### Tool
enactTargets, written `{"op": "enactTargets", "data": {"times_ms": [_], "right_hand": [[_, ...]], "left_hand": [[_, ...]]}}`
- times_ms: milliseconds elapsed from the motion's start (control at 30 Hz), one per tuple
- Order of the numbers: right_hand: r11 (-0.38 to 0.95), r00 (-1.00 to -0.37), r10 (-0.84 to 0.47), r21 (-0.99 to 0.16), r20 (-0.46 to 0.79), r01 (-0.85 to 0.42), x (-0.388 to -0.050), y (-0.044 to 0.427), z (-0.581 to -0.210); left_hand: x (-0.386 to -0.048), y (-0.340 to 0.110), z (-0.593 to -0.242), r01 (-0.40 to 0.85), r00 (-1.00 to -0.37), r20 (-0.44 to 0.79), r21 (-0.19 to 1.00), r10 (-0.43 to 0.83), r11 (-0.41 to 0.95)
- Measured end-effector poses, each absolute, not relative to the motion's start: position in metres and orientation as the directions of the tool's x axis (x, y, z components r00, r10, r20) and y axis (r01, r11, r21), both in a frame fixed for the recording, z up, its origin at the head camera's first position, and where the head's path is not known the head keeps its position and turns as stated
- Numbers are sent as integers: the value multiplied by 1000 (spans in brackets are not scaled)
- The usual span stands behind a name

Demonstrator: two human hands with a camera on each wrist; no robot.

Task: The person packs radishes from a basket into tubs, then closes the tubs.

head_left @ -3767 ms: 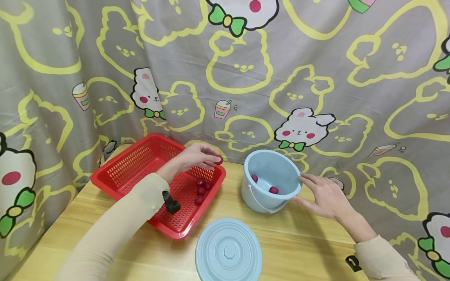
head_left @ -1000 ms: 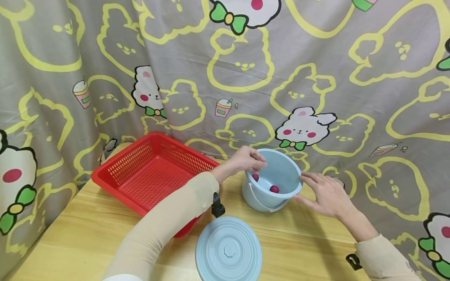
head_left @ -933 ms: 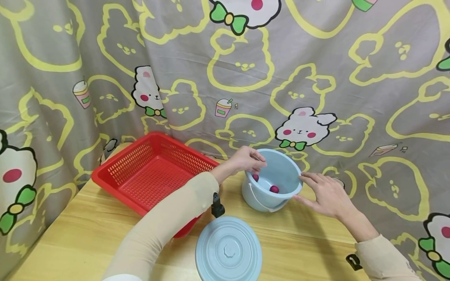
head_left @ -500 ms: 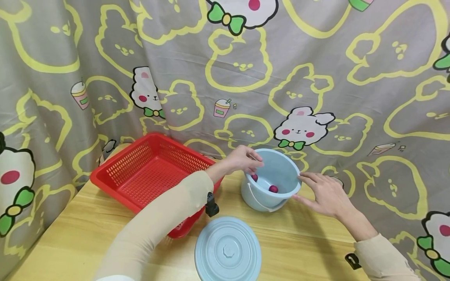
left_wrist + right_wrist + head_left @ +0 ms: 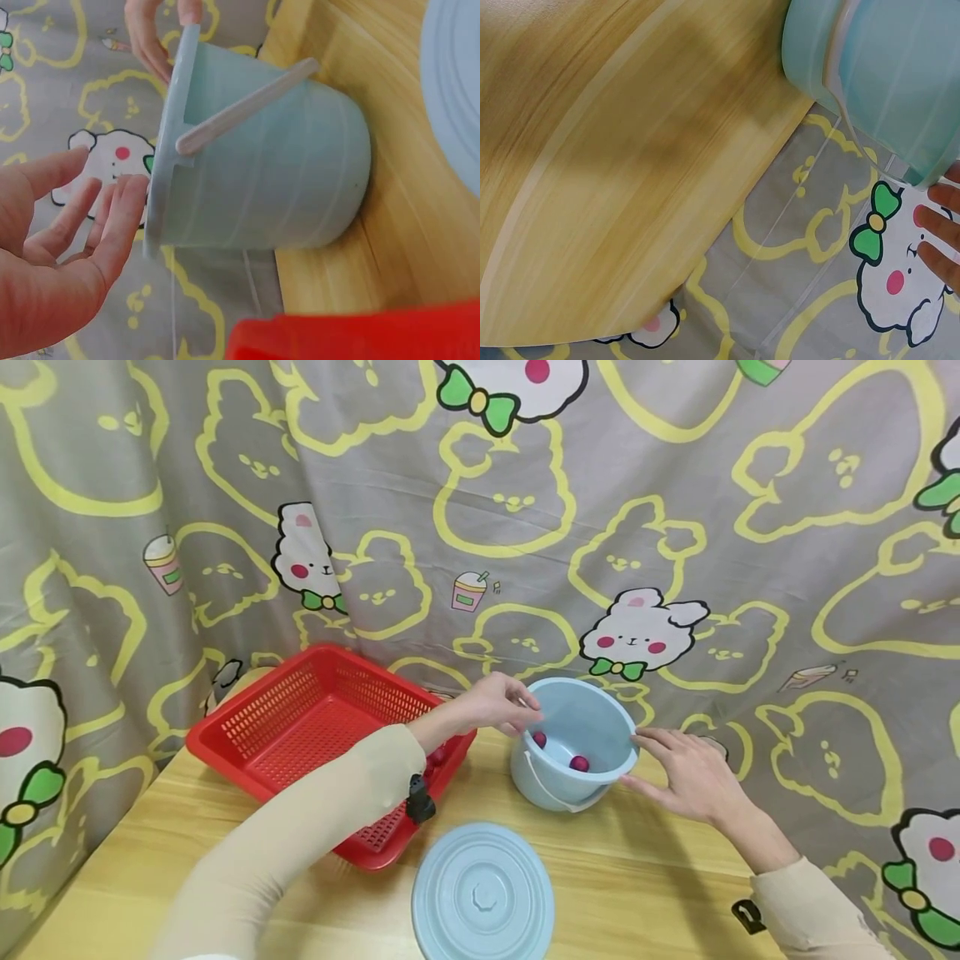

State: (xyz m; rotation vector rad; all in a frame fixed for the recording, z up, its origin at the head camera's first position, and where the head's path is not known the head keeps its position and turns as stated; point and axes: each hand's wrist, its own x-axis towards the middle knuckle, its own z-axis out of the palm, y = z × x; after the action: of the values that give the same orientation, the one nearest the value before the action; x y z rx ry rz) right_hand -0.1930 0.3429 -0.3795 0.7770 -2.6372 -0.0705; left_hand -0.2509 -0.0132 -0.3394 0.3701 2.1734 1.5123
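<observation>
Round pale-blue plastic bucket (image 5: 588,722) upright on the wooden worktop (image 5: 637,877), small dark-red balls (image 5: 579,763) inside.
Left hand (image 5: 498,703), grip loose and empty; right hand (image 5: 693,777), fingers straight, touches the bucket: pushing there could tip it.

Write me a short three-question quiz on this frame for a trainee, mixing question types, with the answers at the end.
1. Count: in the head view, how many red balls show inside the bucket?
2. True or false: the left hand holds nothing.
3. Multiple choice: where is the lid?
A. Over the bucket's mouth
B. Flat on the table
C. Inside the red basket

Key: 1. Two. 2. True; the left wrist view shows its fingers apart with nothing between them. 3. B.
</observation>
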Motion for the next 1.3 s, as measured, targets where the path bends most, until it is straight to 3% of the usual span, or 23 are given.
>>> {"op": "enactTargets", "data": {"times_ms": [633, 1300], "right_hand": [[844, -772, -534, 153, 346, -515, -193, 342, -380], [844, -774, -533, 151, 341, -515, -193, 342, -380]], "left_hand": [[-252, -72, -343, -57, -861, -244, 918, 446, 392], [-265, -140, -367, -58, -878, -207, 941, 431, 333]]}}
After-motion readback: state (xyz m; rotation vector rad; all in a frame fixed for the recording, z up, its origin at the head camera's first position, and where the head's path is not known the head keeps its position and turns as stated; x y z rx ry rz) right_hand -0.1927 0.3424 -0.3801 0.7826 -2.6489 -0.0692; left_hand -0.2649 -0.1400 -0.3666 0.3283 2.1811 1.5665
